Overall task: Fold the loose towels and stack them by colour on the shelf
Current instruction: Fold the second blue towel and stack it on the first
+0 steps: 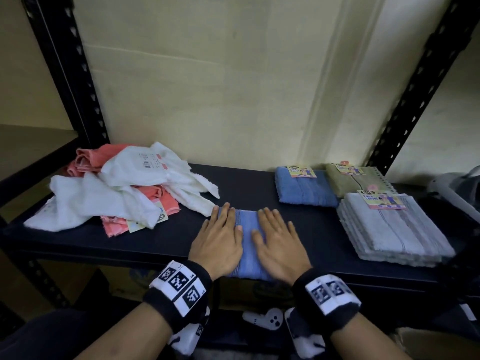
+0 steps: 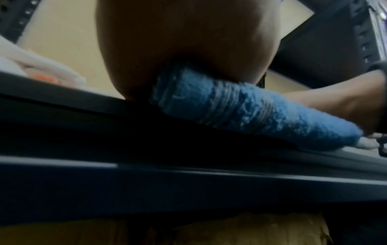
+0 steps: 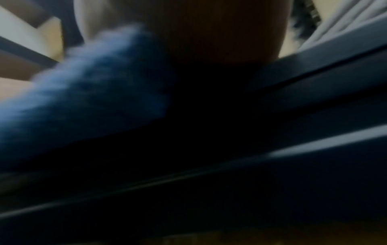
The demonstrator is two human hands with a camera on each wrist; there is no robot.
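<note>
A folded blue towel (image 1: 246, 240) lies at the front middle of the dark shelf (image 1: 298, 224), its near end at the shelf's front edge. My left hand (image 1: 220, 229) lies flat on its left half and my right hand (image 1: 275, 232) flat on its right half, fingers straight and spread. In the left wrist view the blue towel (image 2: 240, 107) shows under my palm (image 2: 188, 41); the right wrist view shows the towel (image 3: 83, 86) blurred and dark. A loose pile of white towels (image 1: 124, 188) and coral towels (image 1: 166, 201) sits at the left.
At the right stand folded stacks: a blue towel (image 1: 304, 190), an olive one (image 1: 361, 183) behind, and pale grey ones (image 1: 389, 229) in front, with paper labels. Black slotted uprights (image 1: 70, 74) frame the shelf. A wall closes the back.
</note>
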